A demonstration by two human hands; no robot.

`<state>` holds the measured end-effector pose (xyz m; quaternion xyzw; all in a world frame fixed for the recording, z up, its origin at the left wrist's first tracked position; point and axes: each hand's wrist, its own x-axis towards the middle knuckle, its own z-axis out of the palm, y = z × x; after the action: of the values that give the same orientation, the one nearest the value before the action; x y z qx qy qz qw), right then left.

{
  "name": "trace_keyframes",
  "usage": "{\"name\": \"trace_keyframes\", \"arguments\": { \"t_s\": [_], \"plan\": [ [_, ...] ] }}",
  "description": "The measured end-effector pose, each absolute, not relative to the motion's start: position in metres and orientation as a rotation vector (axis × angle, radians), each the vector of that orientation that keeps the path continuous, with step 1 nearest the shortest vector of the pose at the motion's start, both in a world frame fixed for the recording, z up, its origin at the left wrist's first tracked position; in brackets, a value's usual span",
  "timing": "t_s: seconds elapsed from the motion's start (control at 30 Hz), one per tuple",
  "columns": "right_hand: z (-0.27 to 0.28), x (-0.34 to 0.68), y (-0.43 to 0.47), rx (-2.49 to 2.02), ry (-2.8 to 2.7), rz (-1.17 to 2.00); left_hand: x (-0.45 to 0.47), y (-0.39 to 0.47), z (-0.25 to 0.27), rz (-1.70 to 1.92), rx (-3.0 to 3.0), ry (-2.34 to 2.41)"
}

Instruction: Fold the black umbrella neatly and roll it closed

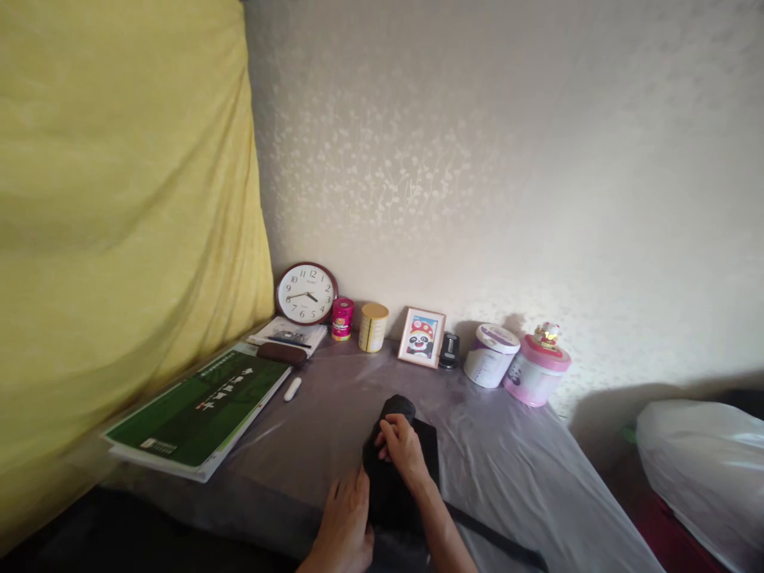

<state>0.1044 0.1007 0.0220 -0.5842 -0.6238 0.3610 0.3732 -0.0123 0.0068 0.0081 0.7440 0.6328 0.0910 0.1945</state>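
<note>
- Black bag (391, 505) directly under right hand (403, 450) and along inner side of left hand (349, 513); long axis roughly away from the body
- Right hand nearer the far, rounded end, fingers curled over it; pinched or just resting, cannot tell
- Left hand low at left edge, fingers close together, pointing forward; firmness of hold, cannot tell
- Strap (495, 537) trailing off to the right of right forearm
- Well beyond right hand, slightly left: pink can (342, 320), yellow can (373, 328), lidded, contents hidden
- Beyond right hand, to the right: white tub (493, 356), lid on; just beside, pink tub (537, 372), figurine (546, 334) on lid; contents unclear
</note>
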Motion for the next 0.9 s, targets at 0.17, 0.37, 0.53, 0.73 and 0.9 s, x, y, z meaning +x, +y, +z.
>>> {"name": "trace_keyframes", "arguments": {
  "t_s": [0.17,0.37,0.53,0.73,0.9],
  "plan": [
    [0.032,0.102,0.092,-1.505,-1.768,0.81,-0.014,0.005,0.005,0.342,2.094,1.743],
    [0.032,0.102,0.089,-1.493,-1.793,0.785,-0.021,0.001,0.002,0.488,2.108,1.654],
    [0.031,0.101,0.088,-1.488,-1.783,0.786,-0.023,-0.001,0.016,0.212,2.164,1.738],
    [0.033,0.099,0.087,-1.484,-1.779,0.782,-0.029,0.003,0.015,0.289,2.198,1.806],
    [0.032,0.1,0.085,-1.478,-1.772,0.78,-0.023,0.012,-0.001,0.372,2.272,1.744]
  ]
}}
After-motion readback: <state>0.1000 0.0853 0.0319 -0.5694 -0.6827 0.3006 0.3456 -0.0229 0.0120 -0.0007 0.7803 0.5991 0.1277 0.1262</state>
